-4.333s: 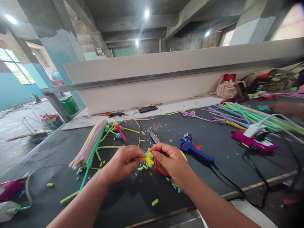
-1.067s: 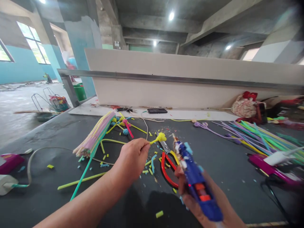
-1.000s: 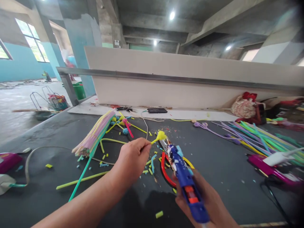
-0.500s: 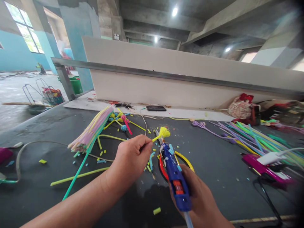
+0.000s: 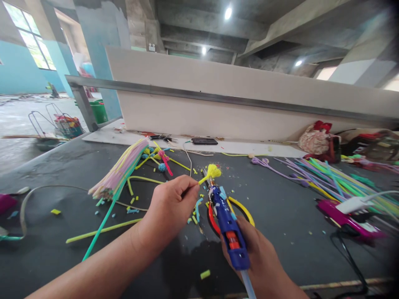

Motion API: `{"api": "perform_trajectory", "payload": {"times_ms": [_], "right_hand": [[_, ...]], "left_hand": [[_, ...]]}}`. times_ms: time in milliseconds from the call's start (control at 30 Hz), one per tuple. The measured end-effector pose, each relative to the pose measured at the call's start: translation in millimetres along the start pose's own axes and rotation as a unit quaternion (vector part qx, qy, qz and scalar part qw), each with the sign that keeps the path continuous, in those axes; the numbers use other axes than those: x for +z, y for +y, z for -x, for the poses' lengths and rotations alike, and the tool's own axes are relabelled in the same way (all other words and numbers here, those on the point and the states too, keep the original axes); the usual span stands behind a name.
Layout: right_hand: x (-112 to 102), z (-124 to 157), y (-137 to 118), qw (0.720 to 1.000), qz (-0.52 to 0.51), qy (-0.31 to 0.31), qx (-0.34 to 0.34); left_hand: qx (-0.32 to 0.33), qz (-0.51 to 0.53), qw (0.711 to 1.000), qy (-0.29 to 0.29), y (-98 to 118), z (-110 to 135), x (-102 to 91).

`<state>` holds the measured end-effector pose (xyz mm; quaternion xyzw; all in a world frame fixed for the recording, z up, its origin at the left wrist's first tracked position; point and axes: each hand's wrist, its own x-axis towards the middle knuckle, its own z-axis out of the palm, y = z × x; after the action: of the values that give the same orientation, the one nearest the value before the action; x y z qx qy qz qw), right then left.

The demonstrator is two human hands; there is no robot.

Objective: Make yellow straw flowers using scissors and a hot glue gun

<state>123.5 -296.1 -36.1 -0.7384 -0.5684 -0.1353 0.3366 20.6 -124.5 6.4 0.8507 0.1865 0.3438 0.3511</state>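
My left hand (image 5: 174,201) pinches the stem of a yellow pipe-cleaner flower (image 5: 213,170), its fluffy head pointing up and to the right. A blue hot glue gun (image 5: 229,226) is gripped in my right hand (image 5: 257,253), with its nozzle at the underside of the flower head. A clear glue stick (image 5: 248,284) sticks out of the gun's back end. Under the gun, pliers or scissors with red and yellow handles (image 5: 245,211) lie on the dark table, partly hidden. Small cut bits of yellow and blue pipe cleaner are scattered around.
A bundle of pastel pipe cleaners (image 5: 120,172) lies left of my hands, and more coloured stems (image 5: 327,176) lie at the right. A magenta power strip (image 5: 349,220) with a white plug sits on the right. A phone (image 5: 204,141) rests by the back board.
Almost nothing differs. The flower and the glue gun nozzle stay together, and the whole view has shifted slightly.
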Motion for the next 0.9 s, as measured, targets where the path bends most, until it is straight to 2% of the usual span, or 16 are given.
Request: {"api": "perform_trajectory", "payload": {"times_ms": [100,267,433,600,733,900], "right_hand": [[-3.9,-2.8,-2.8,1.0,-0.008,-0.011,0.003],[-4.3,-5.9,-3.7,1.0,0.001,-0.019,0.008],[-2.2,-5.1,-3.3,1.0,-0.01,-0.009,0.007],[-1.8,-3.9,-3.0,1.0,-0.012,-0.011,-0.002],[-0.1,-1.4,-2.3,1.0,0.008,-0.03,-0.001],[1.2,1.8,1.6,0.997,0.052,-0.051,-0.004]], "left_hand": [[-0.022,0.044,0.999,-0.008,-0.8,-0.3,1.7],[-0.103,0.15,0.982,-0.043,-1.0,0.0,3.8],[-0.099,0.144,0.984,-0.036,-0.6,-0.3,3.5],[-0.128,0.17,0.977,-0.034,1.9,-1.7,2.5],[-0.158,0.227,0.96,-0.035,4.2,-5.5,2.2],[-0.197,0.316,0.927,-0.052,4.3,-9.7,0.7]]}}
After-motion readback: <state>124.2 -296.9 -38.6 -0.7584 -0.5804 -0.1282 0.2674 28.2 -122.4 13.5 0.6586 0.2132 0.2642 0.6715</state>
